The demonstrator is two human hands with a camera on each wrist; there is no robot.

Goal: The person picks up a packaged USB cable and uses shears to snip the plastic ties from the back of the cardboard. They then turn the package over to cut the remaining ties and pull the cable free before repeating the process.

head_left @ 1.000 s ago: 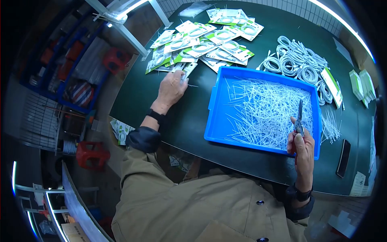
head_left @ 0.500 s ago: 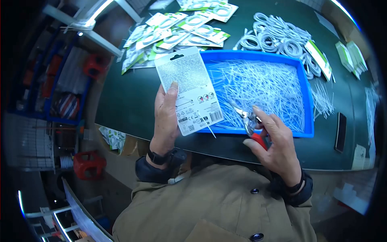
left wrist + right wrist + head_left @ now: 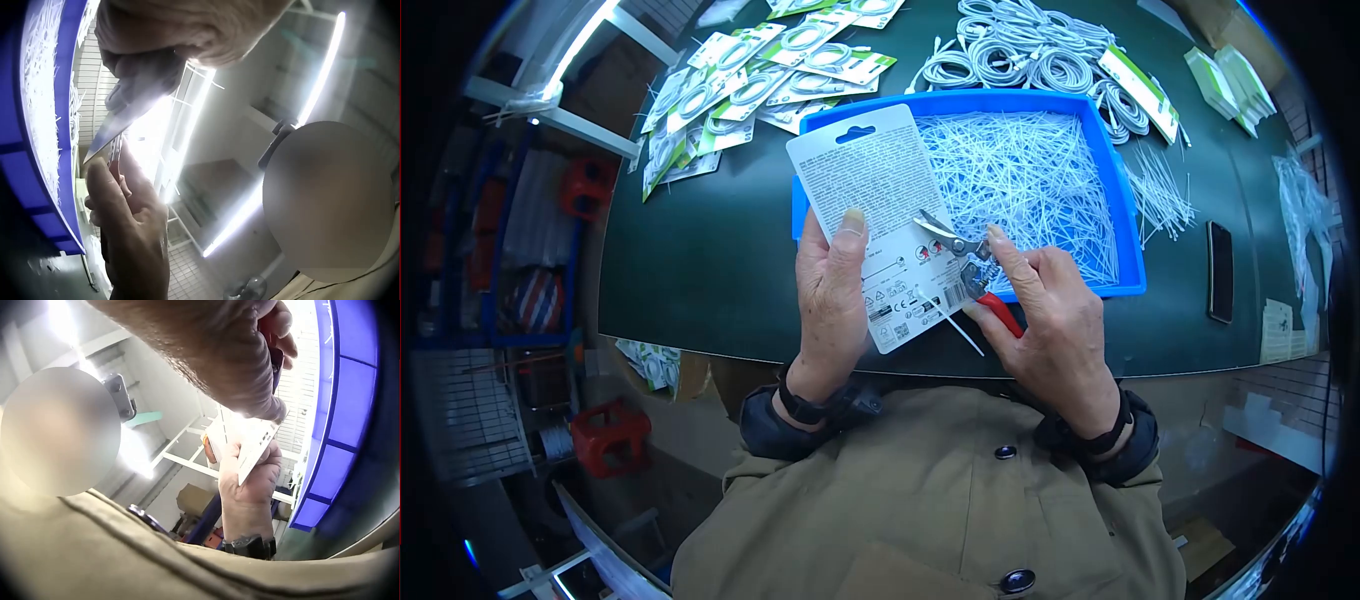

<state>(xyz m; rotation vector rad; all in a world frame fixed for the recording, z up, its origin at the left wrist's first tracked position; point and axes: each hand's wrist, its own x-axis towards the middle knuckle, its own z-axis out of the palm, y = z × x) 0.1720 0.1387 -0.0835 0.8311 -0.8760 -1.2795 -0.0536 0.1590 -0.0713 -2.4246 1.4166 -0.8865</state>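
My left hand [image 3: 832,290] grips a white packaged card [image 3: 880,215], printed back side up, thumb pressed on its face, above the near edge of the blue tray [image 3: 1128,230]. A thin white tie [image 3: 960,335] sticks out from the card's lower right. My right hand [image 3: 1040,300] grips red-handled cutters [image 3: 970,262], their metal tips lying on the card's right side. In the left wrist view the card [image 3: 134,112] shows edge-on beside my right hand [image 3: 128,231]. The right wrist view shows my left hand [image 3: 250,481] holding the card [image 3: 250,447].
The blue tray holds several cut white ties [image 3: 1030,170]. Packaged cables [image 3: 770,70] lie on the green table [image 3: 700,260] at the back left, coiled white cables [image 3: 1040,60] at the back, loose ties [image 3: 1160,185] and a dark phone [image 3: 1220,258] to the right.
My left hand picked a package from the pile and brought it close. My right hand brought the cutters from over the tray onto the card's right side.
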